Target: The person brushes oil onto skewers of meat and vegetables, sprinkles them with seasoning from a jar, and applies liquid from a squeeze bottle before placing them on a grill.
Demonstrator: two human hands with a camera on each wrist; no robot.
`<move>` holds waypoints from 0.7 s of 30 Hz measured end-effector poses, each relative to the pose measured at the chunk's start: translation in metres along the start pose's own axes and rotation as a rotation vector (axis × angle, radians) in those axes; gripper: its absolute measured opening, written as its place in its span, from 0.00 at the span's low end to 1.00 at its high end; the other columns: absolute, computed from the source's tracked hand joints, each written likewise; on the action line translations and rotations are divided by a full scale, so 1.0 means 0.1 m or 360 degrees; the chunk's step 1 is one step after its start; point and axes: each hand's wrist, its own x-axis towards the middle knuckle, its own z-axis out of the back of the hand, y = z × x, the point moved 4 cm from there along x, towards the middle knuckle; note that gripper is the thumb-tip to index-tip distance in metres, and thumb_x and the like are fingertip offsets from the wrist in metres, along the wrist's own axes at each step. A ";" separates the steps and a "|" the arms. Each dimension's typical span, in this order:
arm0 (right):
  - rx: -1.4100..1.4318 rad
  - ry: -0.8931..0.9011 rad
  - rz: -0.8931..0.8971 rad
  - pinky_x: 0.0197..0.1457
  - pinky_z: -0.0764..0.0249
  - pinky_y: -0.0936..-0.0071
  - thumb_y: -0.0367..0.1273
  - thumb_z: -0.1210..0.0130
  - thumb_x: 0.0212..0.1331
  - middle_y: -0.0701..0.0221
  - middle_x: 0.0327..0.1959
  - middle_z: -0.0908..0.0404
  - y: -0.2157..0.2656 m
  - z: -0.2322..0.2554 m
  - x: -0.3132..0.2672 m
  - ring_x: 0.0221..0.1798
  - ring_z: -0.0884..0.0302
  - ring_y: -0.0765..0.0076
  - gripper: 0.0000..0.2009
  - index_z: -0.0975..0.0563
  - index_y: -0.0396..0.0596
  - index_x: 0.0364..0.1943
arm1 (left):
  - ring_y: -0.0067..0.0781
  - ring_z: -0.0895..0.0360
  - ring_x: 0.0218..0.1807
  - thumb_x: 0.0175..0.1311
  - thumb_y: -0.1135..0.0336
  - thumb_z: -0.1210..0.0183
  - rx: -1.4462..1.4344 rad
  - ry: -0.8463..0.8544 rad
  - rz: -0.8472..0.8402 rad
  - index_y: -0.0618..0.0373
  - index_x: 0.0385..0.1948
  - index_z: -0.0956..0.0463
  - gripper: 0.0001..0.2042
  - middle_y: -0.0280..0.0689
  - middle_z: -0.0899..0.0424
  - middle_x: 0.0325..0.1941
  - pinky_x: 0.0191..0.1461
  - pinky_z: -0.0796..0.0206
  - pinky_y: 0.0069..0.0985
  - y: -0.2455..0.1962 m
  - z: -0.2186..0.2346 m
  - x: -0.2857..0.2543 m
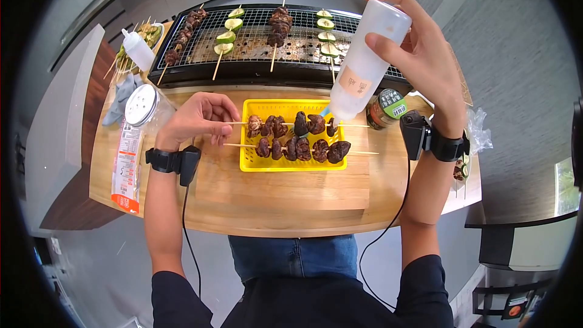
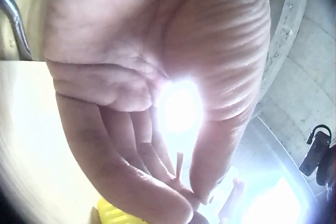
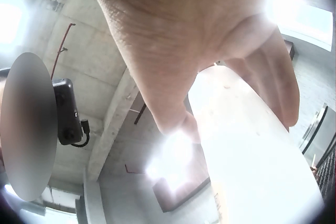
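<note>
My left hand (image 1: 197, 118) pinches the left stick end of a skewer of dark meat pieces (image 1: 316, 124). In the left wrist view the stick's tip (image 2: 179, 163) pokes up between thumb and fingers. That skewer lies across a yellow plastic basket (image 1: 260, 166), and a second meat skewer (image 1: 302, 149) lies parallel, nearer the body. My right hand (image 1: 428, 54) grips a translucent squeeze bottle (image 1: 379, 30) with an orange label, tipped upside down. Its nozzle end comes down at the upper skewer's right half. From the right wrist, the bottle (image 3: 247, 145) looks overexposed within the fingers.
Behind the basket stands a grill (image 1: 255, 74) with meat and green-slice skewers. A green-lidded jar (image 1: 385, 109) is right of the basket. On the left are a shaker jar (image 1: 146, 106), a white squeeze bottle (image 1: 138, 50) and a packet (image 1: 127, 167). A cutting board (image 1: 279, 191) lies beneath.
</note>
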 end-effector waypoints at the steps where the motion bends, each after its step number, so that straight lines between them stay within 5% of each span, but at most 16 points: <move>1: 0.0034 -0.0024 0.0002 0.39 0.22 0.71 0.39 0.38 0.49 0.63 0.37 0.19 -0.02 0.01 0.00 0.34 0.19 0.69 0.24 0.27 0.48 0.52 | 0.21 0.20 0.22 0.51 0.74 0.32 -0.0007 -0.0035 -0.0018 0.64 0.35 0.26 0.13 0.36 0.18 0.24 0.23 0.31 0.13 0.01 0.00 0.01; 21: 0.0272 -0.0103 0.0068 0.37 0.23 0.76 0.40 0.36 0.51 0.65 0.39 0.19 0.03 -0.22 0.05 0.35 0.18 0.71 0.25 0.29 0.46 0.52 | 0.24 0.19 0.22 0.57 0.72 0.37 0.0060 -0.0144 -0.0035 0.64 0.31 0.22 0.05 0.42 0.15 0.26 0.22 0.31 0.15 -0.02 0.03 -0.01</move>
